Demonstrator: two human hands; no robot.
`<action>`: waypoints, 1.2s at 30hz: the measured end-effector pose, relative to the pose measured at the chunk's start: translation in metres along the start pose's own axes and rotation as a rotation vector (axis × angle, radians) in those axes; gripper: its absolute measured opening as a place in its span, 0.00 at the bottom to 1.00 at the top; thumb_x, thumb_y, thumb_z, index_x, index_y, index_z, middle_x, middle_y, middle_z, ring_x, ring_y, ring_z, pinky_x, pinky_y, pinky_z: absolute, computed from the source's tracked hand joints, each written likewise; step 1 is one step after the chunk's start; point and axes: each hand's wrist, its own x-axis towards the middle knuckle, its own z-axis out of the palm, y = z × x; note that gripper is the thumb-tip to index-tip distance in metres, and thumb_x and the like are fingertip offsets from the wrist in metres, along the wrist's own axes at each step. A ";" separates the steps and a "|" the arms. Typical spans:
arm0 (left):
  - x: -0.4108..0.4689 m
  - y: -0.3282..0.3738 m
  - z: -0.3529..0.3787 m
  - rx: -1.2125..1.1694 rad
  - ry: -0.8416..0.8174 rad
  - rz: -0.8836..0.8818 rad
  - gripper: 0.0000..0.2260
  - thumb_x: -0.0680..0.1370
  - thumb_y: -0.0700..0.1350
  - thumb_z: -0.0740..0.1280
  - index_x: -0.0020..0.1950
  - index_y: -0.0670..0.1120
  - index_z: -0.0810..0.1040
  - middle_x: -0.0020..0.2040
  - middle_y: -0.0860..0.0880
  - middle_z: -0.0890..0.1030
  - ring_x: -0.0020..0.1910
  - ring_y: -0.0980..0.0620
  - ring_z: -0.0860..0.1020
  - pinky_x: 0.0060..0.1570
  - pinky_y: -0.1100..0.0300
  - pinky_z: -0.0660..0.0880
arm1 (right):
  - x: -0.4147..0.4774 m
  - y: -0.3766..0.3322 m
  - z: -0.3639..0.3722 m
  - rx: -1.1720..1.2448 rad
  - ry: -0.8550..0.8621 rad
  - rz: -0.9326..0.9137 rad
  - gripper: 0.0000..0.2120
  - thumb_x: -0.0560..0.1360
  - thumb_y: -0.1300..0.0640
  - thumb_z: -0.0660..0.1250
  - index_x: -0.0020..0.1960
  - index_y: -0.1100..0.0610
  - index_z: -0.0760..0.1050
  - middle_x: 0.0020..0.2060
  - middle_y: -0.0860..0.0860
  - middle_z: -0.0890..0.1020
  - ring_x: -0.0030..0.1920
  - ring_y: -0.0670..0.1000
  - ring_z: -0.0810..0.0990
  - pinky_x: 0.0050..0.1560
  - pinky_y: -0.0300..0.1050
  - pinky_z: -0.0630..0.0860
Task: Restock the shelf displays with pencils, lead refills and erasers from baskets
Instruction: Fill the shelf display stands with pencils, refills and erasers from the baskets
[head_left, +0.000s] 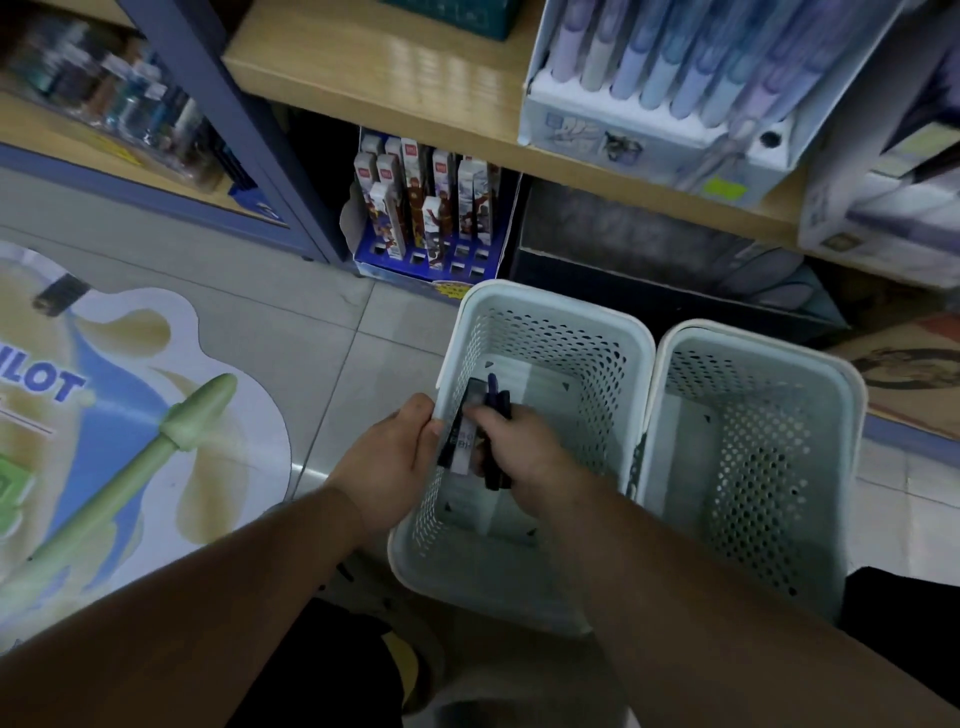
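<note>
Two hands are held over the left basket (545, 306), parked on the floor (332, 332) below the shelf (415, 98): a dark refill pack (464, 441) is pinched in the grip of the left hand (395, 452), dark blue pencils (492, 389) are clasped in the right hand (524, 452), seemingly gathered for one trip.

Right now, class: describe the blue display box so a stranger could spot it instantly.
Find the light wooden shelf. Under it, behind the left pale perforated plastic basket, stands the blue cardboard display box. Only it holds upright white superhero-printed packs.
</note>
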 end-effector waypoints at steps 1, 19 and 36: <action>0.000 0.003 -0.004 0.021 -0.015 -0.021 0.07 0.85 0.49 0.55 0.52 0.47 0.69 0.42 0.47 0.78 0.40 0.46 0.77 0.39 0.51 0.73 | -0.007 -0.007 -0.004 0.021 -0.012 -0.018 0.11 0.77 0.48 0.70 0.46 0.56 0.80 0.29 0.49 0.81 0.29 0.50 0.78 0.36 0.47 0.75; -0.056 0.238 -0.066 -0.542 -0.004 -0.012 0.11 0.84 0.41 0.60 0.45 0.43 0.78 0.34 0.47 0.81 0.30 0.48 0.78 0.32 0.57 0.72 | -0.214 -0.126 -0.101 0.355 0.045 -0.389 0.09 0.77 0.54 0.72 0.42 0.57 0.78 0.27 0.52 0.79 0.23 0.48 0.72 0.27 0.41 0.73; -0.069 0.393 0.016 -0.893 0.126 0.005 0.05 0.79 0.39 0.70 0.48 0.37 0.80 0.34 0.43 0.81 0.30 0.49 0.80 0.34 0.57 0.80 | -0.297 -0.115 -0.291 0.397 0.057 -0.560 0.07 0.76 0.59 0.72 0.53 0.59 0.79 0.31 0.52 0.78 0.25 0.47 0.69 0.28 0.40 0.71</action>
